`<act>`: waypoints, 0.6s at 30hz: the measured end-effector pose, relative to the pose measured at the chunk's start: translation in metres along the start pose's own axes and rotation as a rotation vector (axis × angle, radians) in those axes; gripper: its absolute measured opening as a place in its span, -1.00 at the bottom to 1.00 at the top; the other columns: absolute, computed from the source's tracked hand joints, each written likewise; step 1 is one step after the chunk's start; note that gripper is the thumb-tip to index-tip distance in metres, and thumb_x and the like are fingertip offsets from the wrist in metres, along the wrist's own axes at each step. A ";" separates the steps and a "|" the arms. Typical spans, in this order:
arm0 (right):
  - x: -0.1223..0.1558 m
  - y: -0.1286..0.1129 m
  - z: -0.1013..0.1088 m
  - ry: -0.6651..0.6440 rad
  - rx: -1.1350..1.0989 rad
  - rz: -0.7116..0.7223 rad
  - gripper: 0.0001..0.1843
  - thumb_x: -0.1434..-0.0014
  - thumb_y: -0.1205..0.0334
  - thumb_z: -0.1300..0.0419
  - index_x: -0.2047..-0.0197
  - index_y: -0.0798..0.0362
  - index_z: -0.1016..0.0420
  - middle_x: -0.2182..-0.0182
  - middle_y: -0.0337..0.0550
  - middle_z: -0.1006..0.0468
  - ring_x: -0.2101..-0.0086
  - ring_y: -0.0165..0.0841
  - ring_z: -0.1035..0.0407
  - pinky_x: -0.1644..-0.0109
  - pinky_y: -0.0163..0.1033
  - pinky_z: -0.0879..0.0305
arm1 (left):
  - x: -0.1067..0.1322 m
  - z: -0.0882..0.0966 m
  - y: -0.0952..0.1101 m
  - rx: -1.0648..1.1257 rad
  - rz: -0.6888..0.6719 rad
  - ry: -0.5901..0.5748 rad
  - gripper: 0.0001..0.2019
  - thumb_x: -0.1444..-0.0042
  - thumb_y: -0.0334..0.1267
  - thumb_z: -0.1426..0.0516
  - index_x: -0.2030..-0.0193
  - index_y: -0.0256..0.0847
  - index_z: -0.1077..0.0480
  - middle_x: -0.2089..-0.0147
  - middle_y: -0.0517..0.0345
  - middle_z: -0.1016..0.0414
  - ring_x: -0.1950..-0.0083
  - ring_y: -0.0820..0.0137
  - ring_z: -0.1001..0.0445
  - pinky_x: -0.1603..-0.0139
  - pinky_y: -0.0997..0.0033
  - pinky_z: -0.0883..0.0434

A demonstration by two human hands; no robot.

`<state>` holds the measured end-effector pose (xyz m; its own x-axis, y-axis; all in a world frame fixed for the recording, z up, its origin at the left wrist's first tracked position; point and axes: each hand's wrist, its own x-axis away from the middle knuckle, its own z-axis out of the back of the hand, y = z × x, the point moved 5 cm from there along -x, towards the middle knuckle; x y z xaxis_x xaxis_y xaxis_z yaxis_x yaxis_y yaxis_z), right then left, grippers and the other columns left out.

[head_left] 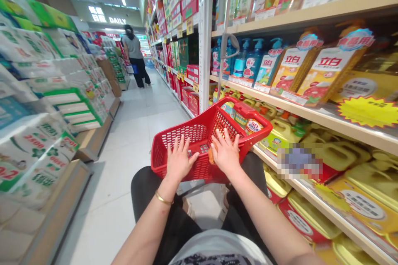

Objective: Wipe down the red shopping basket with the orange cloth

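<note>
A red plastic shopping basket (182, 138) with perforated walls rests across my knees, its raised handle end toward the shelf on the right. My left hand (180, 159) is open over the basket's near side, palm down and fingers spread; a gold-coloured bangle (164, 198) circles that wrist. Fingers apart, my right hand (226, 153) also lies palm down over the near side, closer to the handle end. An orange, cloth-like thing (212, 155) shows beside and partly under this hand; most of it is hidden, and I cannot tell whether the hand grips it.
Shelves on the right hold blue pump bottles (251, 64), detergent bottles (329, 70) and large yellow jugs (368, 198). Stacked tissue packs (40, 157) line the left on low platforms. A tiled aisle (137, 124) runs ahead, where a person (135, 56) stands facing away.
</note>
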<state>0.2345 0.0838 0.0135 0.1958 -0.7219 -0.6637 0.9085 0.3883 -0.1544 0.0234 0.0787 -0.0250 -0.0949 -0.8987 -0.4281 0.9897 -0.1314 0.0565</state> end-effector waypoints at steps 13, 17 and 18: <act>-0.016 0.124 0.061 0.234 0.270 -0.341 -0.52 -0.51 0.10 0.03 -0.28 -0.08 -0.61 -0.55 -0.08 -0.23 -0.56 0.10 0.14 -0.49 0.68 0.46 | 0.000 0.005 0.002 0.058 0.029 -0.014 -0.17 -0.43 0.30 0.05 -0.63 -0.20 -0.11 -0.67 -0.12 -0.03 -0.69 -0.11 0.05 -0.62 -0.42 0.05; -0.010 0.088 0.039 0.216 0.225 -0.258 -0.54 -0.50 0.11 -0.01 -0.28 -0.05 -0.60 -0.51 -0.05 -0.30 -0.56 0.08 0.11 -0.52 0.62 0.39 | 0.000 0.004 0.002 0.050 0.027 -0.020 -0.19 -0.43 0.29 0.05 -0.64 -0.16 -0.10 -0.67 -0.11 -0.01 -0.69 -0.10 0.05 -0.62 -0.40 0.05; -0.009 0.080 0.035 0.211 0.216 -0.237 -0.55 -0.50 0.11 -0.03 -0.27 -0.04 -0.60 -0.51 -0.03 -0.30 -0.56 0.09 0.11 -0.53 0.60 0.36 | 0.001 0.004 0.002 0.045 0.028 -0.023 -0.20 -0.44 0.29 0.05 -0.64 -0.16 -0.10 -0.67 -0.10 -0.01 -0.69 -0.10 0.05 -0.63 -0.39 0.05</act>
<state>0.3184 0.1009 0.0324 -0.0888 -0.6349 -0.7675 0.9807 0.0790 -0.1788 0.0248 0.0765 -0.0219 -0.0704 -0.9117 -0.4048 0.9862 -0.1245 0.1088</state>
